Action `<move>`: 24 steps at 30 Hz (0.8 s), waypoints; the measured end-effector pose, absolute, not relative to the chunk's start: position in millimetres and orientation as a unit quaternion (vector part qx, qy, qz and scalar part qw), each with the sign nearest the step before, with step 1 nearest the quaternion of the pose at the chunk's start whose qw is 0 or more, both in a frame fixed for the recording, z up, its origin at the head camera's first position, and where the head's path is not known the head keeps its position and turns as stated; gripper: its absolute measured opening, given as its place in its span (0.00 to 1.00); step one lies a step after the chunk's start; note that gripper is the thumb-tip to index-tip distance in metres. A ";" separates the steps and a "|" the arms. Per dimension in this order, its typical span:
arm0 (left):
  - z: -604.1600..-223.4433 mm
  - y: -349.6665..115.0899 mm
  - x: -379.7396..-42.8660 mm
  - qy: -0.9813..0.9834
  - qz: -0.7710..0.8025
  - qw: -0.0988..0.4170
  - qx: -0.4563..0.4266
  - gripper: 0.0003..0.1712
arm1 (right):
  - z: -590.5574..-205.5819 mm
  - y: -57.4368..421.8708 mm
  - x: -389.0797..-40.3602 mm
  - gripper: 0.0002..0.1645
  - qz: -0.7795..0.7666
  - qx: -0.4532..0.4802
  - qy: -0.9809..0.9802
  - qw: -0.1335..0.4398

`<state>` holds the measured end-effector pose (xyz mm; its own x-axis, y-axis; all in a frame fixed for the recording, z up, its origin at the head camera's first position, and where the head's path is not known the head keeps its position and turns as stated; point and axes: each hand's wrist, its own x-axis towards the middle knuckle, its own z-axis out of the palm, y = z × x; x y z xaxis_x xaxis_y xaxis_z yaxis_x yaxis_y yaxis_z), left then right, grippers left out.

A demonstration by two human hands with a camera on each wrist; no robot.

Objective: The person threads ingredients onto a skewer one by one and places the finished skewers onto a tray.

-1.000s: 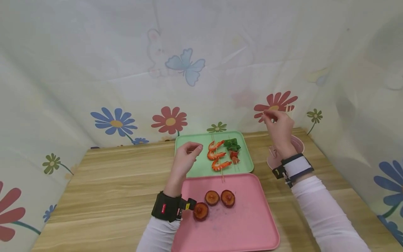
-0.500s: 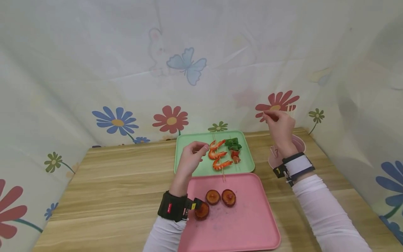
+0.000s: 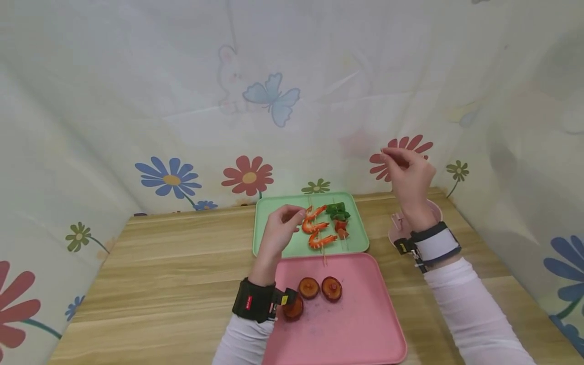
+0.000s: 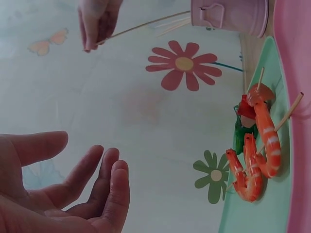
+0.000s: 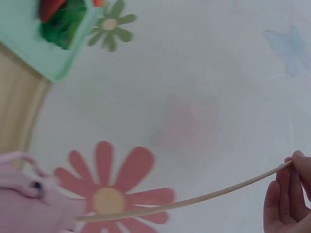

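Note:
My right hand (image 3: 412, 180) is raised over the small pink bucket (image 3: 398, 235) at the right. Its thumb and fingertips pinch one end of a thin wooden skewer (image 5: 204, 196), whose other end runs down to the bucket in the right wrist view. Near the left side of the green tray (image 3: 276, 247), my left hand (image 3: 279, 230) hangs in the air with relaxed, bent fingers and holds nothing. On that tray lie a skewer of three shrimp (image 3: 319, 240) and another skewer with green leafy pieces (image 3: 336, 209) and reddish chunks (image 3: 341, 228).
A pink tray (image 3: 356, 329) stands in front of the green one and bears three round brown mushroom caps (image 3: 331, 289). The left wrist partly covers one cap. A wooden table (image 3: 173, 274) carries everything. Behind it hangs a flower-print curtain (image 3: 319, 101).
My right hand has risen slightly above the bucket. My left hand has shifted to the right, towards the shrimp skewer. The food on the trays stays put.

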<state>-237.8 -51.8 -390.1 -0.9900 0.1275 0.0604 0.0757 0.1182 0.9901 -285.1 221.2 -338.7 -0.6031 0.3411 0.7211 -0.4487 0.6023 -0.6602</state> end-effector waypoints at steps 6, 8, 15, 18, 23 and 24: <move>-385.7 -43.9 -236.2 0.732 0.676 0.026 0.080 0.18 | -306.2 206.0 -262.5 0.10 0.473 0.092 -0.709 0.515; -385.4 -40.4 -236.5 0.730 0.678 0.030 0.081 0.19 | -296.0 201.2 -252.7 0.09 0.476 0.104 -0.695 0.528; -382.7 -28.6 -234.6 0.727 0.679 0.029 0.098 0.18 | -268.6 180.7 -212.2 0.08 0.531 0.141 -0.629 0.549; -381.1 -24.4 -232.9 0.728 0.675 0.017 0.117 0.16 | -268.5 176.3 -202.3 0.08 0.556 0.159 -0.609 0.543; -377.9 -17.5 -228.0 0.728 0.669 0.015 0.146 0.16 | -284.0 172.7 -192.9 0.09 0.573 0.156 -0.613 0.521; -377.6 -15.8 -227.0 0.730 0.666 0.016 0.151 0.17 | -287.4 171.4 -190.8 0.09 0.576 0.151 -0.617 0.515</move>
